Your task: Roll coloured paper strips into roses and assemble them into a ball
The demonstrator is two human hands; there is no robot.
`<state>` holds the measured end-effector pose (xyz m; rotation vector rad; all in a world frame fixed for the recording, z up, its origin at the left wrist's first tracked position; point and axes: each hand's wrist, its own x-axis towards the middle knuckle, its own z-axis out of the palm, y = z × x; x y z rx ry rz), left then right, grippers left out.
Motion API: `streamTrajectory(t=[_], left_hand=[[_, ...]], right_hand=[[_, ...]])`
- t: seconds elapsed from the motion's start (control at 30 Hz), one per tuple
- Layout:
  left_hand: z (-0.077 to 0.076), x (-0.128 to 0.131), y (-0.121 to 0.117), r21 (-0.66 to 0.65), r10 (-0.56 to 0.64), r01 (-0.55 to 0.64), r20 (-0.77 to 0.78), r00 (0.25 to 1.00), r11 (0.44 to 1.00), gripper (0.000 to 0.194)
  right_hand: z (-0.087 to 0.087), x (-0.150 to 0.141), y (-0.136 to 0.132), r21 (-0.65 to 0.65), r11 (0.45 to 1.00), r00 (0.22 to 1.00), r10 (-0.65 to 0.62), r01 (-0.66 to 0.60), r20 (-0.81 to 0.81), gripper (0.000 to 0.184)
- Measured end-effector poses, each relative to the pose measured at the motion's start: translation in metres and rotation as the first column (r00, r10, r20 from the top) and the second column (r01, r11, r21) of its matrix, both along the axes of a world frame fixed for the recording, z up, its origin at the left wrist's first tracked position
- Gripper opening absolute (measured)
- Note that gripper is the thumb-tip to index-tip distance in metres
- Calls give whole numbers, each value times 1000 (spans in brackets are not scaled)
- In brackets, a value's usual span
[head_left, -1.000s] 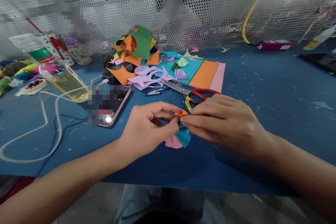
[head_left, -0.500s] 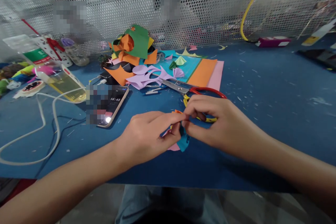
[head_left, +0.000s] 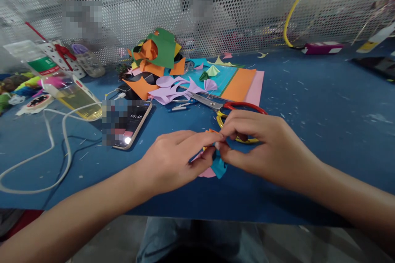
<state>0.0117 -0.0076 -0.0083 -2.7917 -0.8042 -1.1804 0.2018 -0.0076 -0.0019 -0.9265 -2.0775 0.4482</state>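
My left hand (head_left: 175,158) and my right hand (head_left: 261,144) meet over the blue table (head_left: 324,102), both pinched on a small bundle of folded paper pieces (head_left: 217,166). Blue and pink parts of the bundle hang below my fingertips; an orange bit peeks out on top. Fingers cover most of it. Just behind my right hand lie scissors (head_left: 228,109) with red and yellow handles.
A phone (head_left: 131,123) with a lit screen lies left of my hands, with a white cable (head_left: 58,139) looping beside it. Behind are coloured paper sheets (head_left: 240,84), purple cut-outs (head_left: 173,90), a scrap heap (head_left: 157,53), a bottle (head_left: 74,92) and a perforated metal screen (head_left: 247,8).
My right hand curled from a flat pinch into a tighter grip. The bundle shifted slightly; the orange piece is now mostly hidden. The scissor handles show more.
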Motion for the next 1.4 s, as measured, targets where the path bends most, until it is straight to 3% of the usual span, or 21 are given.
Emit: streamTrajectory(t=[0.23, 0.4, 0.67, 0.9, 1.1, 1.2, 1.4], left_hand=[[-1, 5, -3, -202, 87, -56, 147, 985, 978, 23], [0, 7, -3, -243, 116, -65, 202, 973, 968, 21], [5, 3, 1, -473, 151, -34, 213, 965, 880, 14], [5, 1, 2, -438, 134, -25, 220, 966, 899, 12], [3, 2, 2, -333, 85, -13, 201, 976, 943, 14], [2, 3, 1, -315, 92, -24, 205, 974, 949, 14], [3, 2, 1, -416, 114, -16, 210, 971, 909, 8]], right_hand=[[3, 3, 5, 37, 999, 998, -31, 29, 59, 7], [4, 4, 4, 12, 1000, 996, 0, -1, 90, 9], [1, 9, 6, 215, 971, 969, 50, -103, 241, 18], [1, 9, 7, 210, 966, 954, 85, -149, 287, 19], [0, 7, 4, 197, 980, 970, -20, -30, 244, 9], [1, 8, 4, 191, 981, 961, -16, -39, 275, 10], [0, 11, 5, 224, 963, 942, 68, -148, 327, 17]])
